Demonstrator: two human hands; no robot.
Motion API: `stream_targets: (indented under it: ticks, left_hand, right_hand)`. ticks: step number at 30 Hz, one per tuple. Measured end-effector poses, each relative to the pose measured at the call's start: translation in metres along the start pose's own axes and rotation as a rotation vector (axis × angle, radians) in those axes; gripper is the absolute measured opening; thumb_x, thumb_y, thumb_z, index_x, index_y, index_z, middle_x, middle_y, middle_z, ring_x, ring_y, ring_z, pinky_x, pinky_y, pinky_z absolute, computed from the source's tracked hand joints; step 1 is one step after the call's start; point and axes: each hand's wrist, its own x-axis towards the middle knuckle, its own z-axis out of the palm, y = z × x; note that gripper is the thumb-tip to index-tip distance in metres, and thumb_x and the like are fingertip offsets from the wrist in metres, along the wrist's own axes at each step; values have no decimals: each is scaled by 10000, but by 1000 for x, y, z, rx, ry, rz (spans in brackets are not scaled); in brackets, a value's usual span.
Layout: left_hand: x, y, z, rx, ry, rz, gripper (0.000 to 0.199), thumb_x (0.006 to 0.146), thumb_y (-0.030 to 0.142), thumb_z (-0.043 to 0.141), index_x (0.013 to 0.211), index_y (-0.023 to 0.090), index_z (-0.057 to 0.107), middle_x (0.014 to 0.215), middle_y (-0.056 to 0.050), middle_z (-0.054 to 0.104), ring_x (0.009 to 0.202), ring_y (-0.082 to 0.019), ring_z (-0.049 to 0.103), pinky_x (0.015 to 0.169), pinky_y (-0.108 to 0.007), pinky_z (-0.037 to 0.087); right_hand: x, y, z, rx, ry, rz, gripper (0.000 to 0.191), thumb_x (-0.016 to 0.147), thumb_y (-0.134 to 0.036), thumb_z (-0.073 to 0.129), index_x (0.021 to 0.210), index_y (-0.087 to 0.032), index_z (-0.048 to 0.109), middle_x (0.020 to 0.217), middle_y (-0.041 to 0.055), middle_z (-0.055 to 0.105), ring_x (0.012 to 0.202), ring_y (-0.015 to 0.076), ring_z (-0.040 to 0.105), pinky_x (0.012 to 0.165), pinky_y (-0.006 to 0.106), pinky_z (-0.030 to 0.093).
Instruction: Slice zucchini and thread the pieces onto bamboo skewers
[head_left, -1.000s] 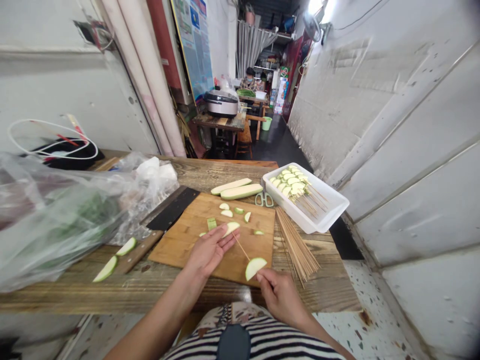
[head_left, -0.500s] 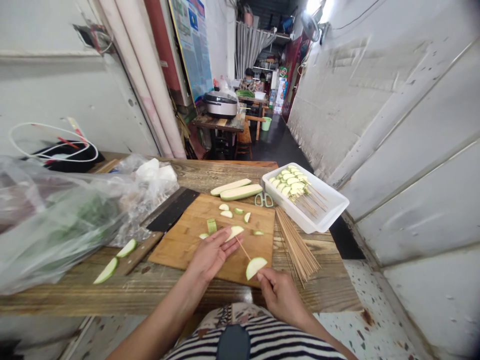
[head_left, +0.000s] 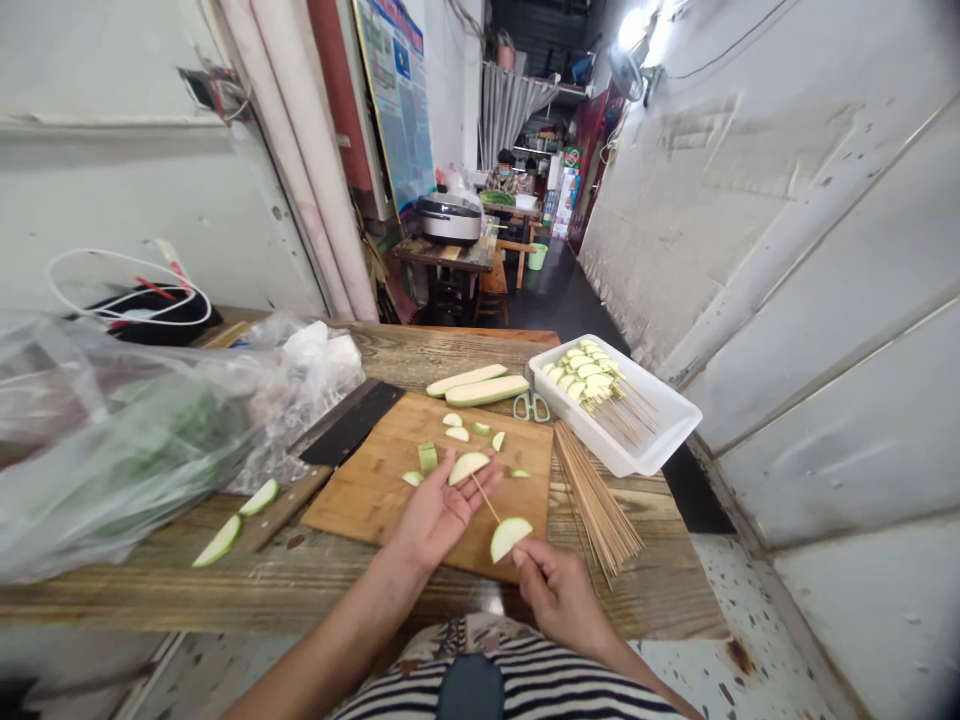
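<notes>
My left hand is palm up over the cutting board, holding a half-round zucchini slice between thumb and fingers. In my right hand, the thumb and fingers pinch a bamboo skewer close to a second zucchini slice threaded on it. The skewer's tip points up and left, at the lower edge of the slice in my left hand; whether it has entered cannot be told. Several small zucchini pieces and a green block are scattered on the board.
Halved zucchini and scissors lie behind the board. Right of it are loose skewers and a white tray with filled skewers. Leftward are a cleaver, two slices and plastic bags. People sit far back.
My left hand has turned its palm further up, and its slice now faces me more fully. The right hand holds the skewer almost where it was. The view has shifted slightly.
</notes>
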Motion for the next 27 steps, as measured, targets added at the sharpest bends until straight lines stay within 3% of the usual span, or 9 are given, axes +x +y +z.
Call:
stream_targets:
  ticks: [10, 21, 27]
  left_hand:
    - [-9, -3, 7, 59, -13, 138, 177, 851, 106, 479, 936, 83, 632, 1008, -137, 686, 973, -209, 646, 910, -362, 508]
    - [-14, -4, 7, 126, -91, 191, 151, 823, 112, 537, 916, 113, 655, 1021, -96, 686, 1008, -179, 627, 964, -315, 469]
    - [-28, -3, 16, 188, -90, 288, 182, 765, 162, 632, 941, 132, 669, 1050, -88, 683, 1008, -168, 622, 952, -276, 464]
  right_hand:
    - [0, -1, 0, -90, 20, -28, 272, 902, -235, 381, 674, -176, 518, 552, -38, 394, 494, 103, 397, 469, 201, 269]
    - [-1, -4, -2, -162, 9, -36, 263, 900, -231, 361, 654, -195, 447, 556, -43, 368, 493, 107, 401, 482, 215, 252]
    - [-4, -11, -3, -185, 34, -147, 280, 909, -216, 354, 646, -196, 449, 544, -39, 400, 479, 102, 417, 470, 211, 278]
